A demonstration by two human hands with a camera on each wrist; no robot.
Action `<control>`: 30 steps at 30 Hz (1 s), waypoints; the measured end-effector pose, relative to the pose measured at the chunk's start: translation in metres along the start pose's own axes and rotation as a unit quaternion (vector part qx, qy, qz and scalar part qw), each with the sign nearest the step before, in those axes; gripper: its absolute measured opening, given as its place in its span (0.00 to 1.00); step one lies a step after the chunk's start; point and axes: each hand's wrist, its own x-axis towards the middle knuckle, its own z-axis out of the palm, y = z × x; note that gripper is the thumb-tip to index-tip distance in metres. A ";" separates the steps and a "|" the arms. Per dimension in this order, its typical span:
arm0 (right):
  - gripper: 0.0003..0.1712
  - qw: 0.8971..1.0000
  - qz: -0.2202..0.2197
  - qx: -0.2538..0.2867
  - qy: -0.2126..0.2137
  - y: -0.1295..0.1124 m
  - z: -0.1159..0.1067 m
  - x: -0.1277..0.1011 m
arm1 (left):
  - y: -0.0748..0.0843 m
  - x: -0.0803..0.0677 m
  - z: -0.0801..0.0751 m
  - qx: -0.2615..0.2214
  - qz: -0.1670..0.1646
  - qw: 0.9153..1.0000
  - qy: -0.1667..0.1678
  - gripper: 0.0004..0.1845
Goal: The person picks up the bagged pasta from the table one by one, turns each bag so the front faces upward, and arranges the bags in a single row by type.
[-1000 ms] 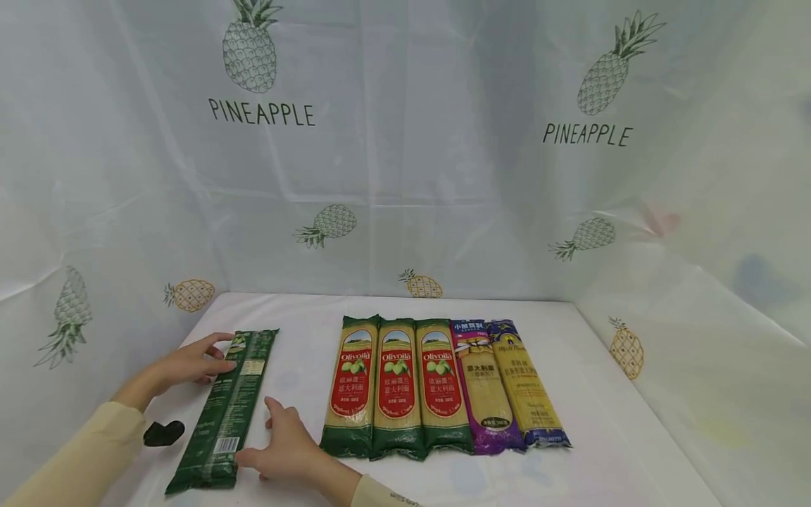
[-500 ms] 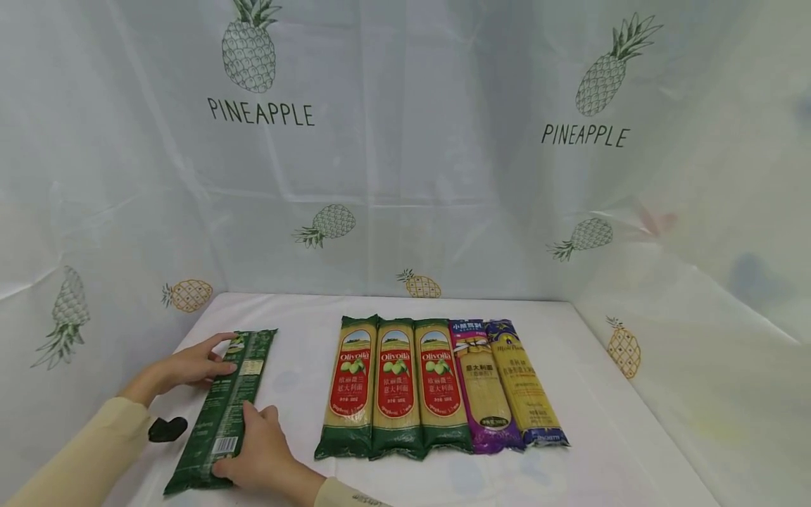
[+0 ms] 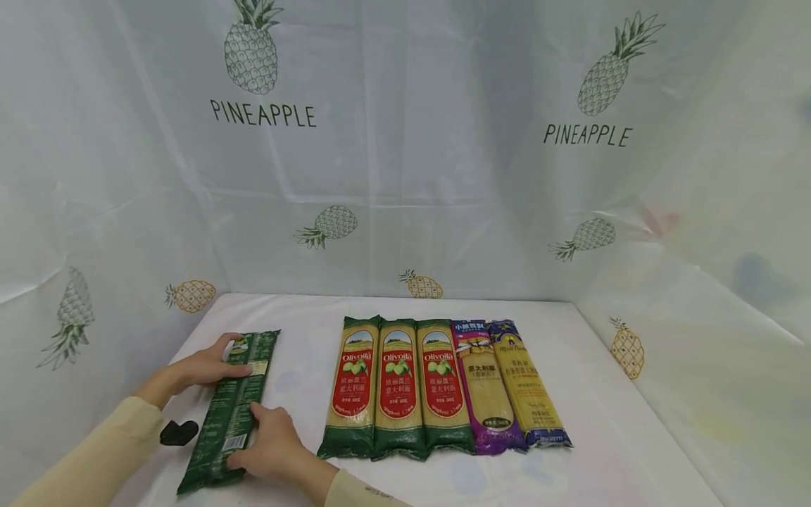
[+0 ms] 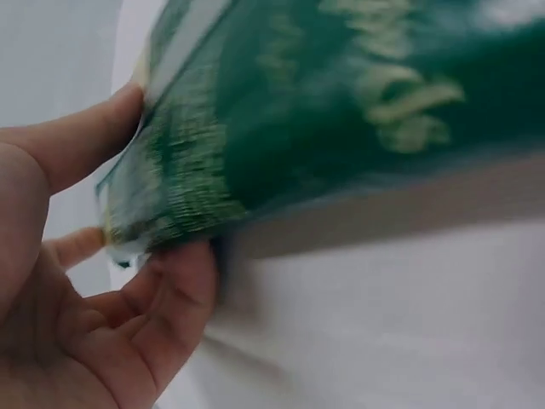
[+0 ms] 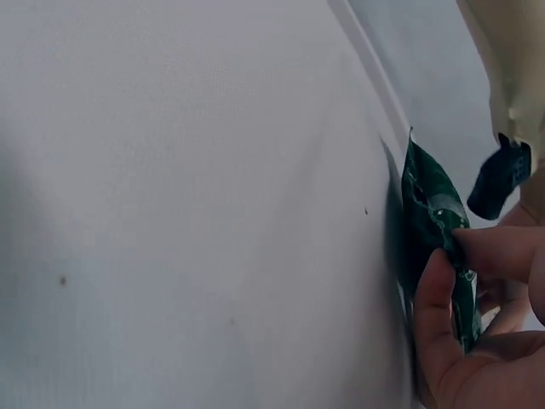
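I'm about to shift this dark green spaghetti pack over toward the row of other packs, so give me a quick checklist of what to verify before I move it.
1. Left hand on the far end of the green pack: ok, thumb and fingers pinch its edge in the left wrist view.
2. Right hand on the near end: ok, fingers curl round the pack's edge by the barcode.
3. Pack lifted evenly: cannot tell, one long edge seems raised and the wrist view is blurred.
4. Bare table between the pack and the row: ok.
5. Row of five packs lying side by side and straight: ok.
6. Small black object left of the pack: ok, outside the path to the row.
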 end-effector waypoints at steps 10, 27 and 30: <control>0.44 0.999 -0.050 0.009 -0.003 0.005 -0.018 -0.008 | 0.016 -0.004 0.011 -0.043 0.015 0.999 0.027 0.55; 0.49 0.987 -0.111 0.118 0.008 0.034 -0.124 -0.071 | 0.126 0.007 0.043 -0.123 0.087 0.986 0.078 0.52; 0.48 0.988 -0.104 0.117 0.013 0.048 -0.144 -0.083 | 0.147 0.013 0.057 -0.133 0.087 0.984 0.079 0.51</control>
